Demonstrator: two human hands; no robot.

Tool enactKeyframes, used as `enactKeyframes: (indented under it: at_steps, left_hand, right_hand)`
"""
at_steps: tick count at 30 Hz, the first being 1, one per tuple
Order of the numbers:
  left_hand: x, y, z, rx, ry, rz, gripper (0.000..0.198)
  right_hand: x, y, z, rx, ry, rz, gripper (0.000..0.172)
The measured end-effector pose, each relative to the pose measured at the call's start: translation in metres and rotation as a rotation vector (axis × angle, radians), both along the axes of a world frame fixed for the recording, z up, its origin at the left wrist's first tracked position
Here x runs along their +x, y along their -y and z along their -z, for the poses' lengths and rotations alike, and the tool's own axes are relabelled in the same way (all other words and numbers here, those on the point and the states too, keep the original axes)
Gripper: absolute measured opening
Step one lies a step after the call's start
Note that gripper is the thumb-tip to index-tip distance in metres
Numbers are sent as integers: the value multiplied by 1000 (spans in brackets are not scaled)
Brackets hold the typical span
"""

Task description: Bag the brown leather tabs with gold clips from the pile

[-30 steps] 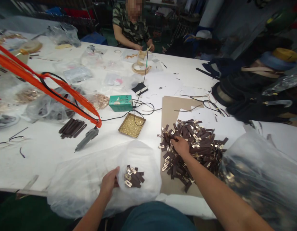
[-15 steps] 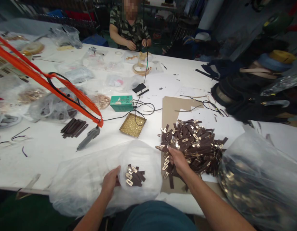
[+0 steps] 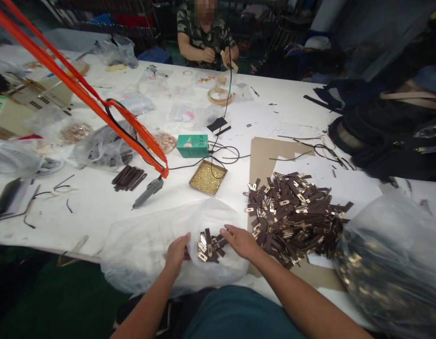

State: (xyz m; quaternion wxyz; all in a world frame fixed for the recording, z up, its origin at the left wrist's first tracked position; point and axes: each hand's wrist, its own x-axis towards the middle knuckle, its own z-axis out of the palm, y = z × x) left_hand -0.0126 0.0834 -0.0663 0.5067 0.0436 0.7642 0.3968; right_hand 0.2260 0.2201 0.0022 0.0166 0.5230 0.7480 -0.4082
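Observation:
My left hand (image 3: 177,254) is closed on the side of a translucent plastic bag (image 3: 143,245), its fingertips partly hidden by the film. Several short brown straps with gold metal end pieces (image 3: 207,247) lie at the bag's mouth. Over the bag's right side, my right hand (image 3: 242,242) has its thumb and fingers close together at a brown strap (image 3: 221,240); the fingers cover part of it. To the right of that hand spreads a big pile of the same straps (image 3: 299,212), on brown cardboard (image 3: 262,153) and white paper.
A full plastic bag (image 3: 390,263) bulges at the right. Beyond my hands are a tray of small gold pieces (image 3: 208,178), a green box (image 3: 192,146) with cables, and a grey electric screwdriver (image 3: 147,193) hanging from an orange strap. A person (image 3: 207,37) in camouflage sits across the table.
My right hand has moved left from the pile to the bag's mouth, where straps now lie differently. The left hand remains at the bag. The whole view has shifted.

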Motion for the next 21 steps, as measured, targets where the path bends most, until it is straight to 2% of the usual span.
enactKeyframes:
  at_steps: [3, 7, 11, 13, 16, 21]
  left_hand:
    - [-1, 1, 1, -3, -6, 1, 57]
    - [-1, 2, 3, -1, -9, 6, 59]
    - [-3, 2, 5, -9, -2, 20, 60]
    - [-4, 2, 7, -15, 1, 28, 61]
    - [-5, 3, 8, -13, -2, 34, 64]
    - [-4, 8, 6, -2, 0, 30, 62]
  right_hand:
    - [26, -17, 7, 94, 50, 22, 41]
    - [78, -38, 11, 338, 182, -21, 24]
    - [113, -38, 15, 471, 362, -78, 37]
    - [117, -33, 18, 468, 394, -70, 42]
    - [115, -29, 21, 427, 411, -65, 38]
    - [107, -42, 18, 317, 460, -193, 34]
